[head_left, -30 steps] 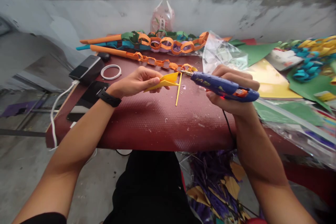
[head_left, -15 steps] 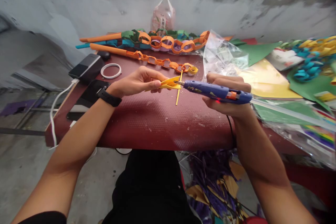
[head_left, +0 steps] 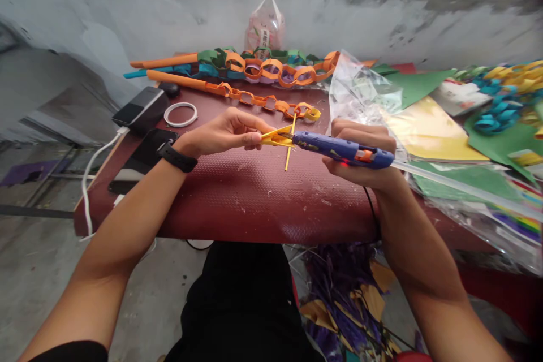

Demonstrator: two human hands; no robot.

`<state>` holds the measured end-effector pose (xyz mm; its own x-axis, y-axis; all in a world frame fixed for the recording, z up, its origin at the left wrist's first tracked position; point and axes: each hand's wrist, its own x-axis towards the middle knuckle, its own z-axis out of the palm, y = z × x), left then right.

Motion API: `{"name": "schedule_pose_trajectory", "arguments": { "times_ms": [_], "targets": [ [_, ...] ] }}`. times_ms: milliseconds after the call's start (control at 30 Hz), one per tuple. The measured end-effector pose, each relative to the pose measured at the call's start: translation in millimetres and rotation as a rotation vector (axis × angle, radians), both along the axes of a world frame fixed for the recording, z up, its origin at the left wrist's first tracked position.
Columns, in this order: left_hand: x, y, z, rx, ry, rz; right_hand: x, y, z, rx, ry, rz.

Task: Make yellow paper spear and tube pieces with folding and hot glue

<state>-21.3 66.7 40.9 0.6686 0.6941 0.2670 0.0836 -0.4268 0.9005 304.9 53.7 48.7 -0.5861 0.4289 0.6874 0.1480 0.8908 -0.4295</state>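
My left hand (head_left: pixel 240 131) pinches a folded yellow paper strip (head_left: pixel 276 134), whose ends spread apart to the right. My right hand (head_left: pixel 367 150) is wrapped round a blue hot glue gun (head_left: pixel 339 148) with a red light lit on it. The gun's nozzle points left and sits between the spread layers of the strip; whether it touches the paper I cannot tell. A clear glue stick (head_left: pixel 449 182) trails from the gun's back end. Just behind the nozzle, a narrow yellow strip (head_left: pixel 289 157) lies on the table, near the yellow end of an orange paper chain (head_left: pixel 268 102).
Behind lie more paper chains (head_left: pixel 271 72) and a pink-labelled bottle (head_left: pixel 266 25). At left are a white ring (head_left: pixel 181 115), a phone (head_left: pixel 142 153) and a dark box (head_left: pixel 142 108). A plastic bag (head_left: pixel 360 87) and coloured paper (head_left: pixel 428 130) cover the right side of the red table (head_left: pixel 254 198).
The glue gun has moved a little to the left with my right hand, and its nozzle is deeper between the layers of the yellow strip. My left hand has hardly moved.
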Motion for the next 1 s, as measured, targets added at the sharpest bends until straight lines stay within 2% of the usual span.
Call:
{"name": "schedule_pose_trajectory", "arguments": {
  "times_ms": [100, 233, 367, 500, 600, 667, 767, 867, 933, 1000],
  "targets": [
    [-1, 1, -1.2, 0.007, -0.014, 0.023, 6, 0, -1.4, 0.001, 0.013, -0.062],
    [-2, 3, -5.3, 0.012, -0.062, 0.092, 21, 8, -1.2, 0.030, -0.072, -0.249],
    [-3, 9, -12.5, 0.081, -0.092, 0.111, 38, 21, -0.5, 0.119, -0.304, -0.411],
    [-6, 15, -16.8, 0.174, -0.087, 0.116, 51, 22, -3.0, 0.210, -0.615, -0.626],
    [-8, 18, -17.1, 0.229, -0.104, 0.124, 68, 18, -13.4, 0.244, -0.692, -0.792],
    [-9, 20, -17.5, 0.235, -0.112, 0.129, 85, 16, -22.6, 0.197, -0.715, -0.851],
    [-9, 23, -20.0, 0.199, -0.121, 0.130, 114, 14, -29.6, 0.035, -0.787, -0.835],
    [-8, 25, -22.5, 0.161, -0.119, 0.130, 131, 9, -20.5, -0.142, -0.831, -0.733],
    [-9, 26, -23.0, 0.153, -0.105, 0.143, 126, 6, -8.6, -0.166, -0.817, -0.651],
    [-10, 26, -22.7, 0.150, -0.091, 0.153, 108, 4, 1.6, -0.100, -0.740, -0.571]
  ]
}}
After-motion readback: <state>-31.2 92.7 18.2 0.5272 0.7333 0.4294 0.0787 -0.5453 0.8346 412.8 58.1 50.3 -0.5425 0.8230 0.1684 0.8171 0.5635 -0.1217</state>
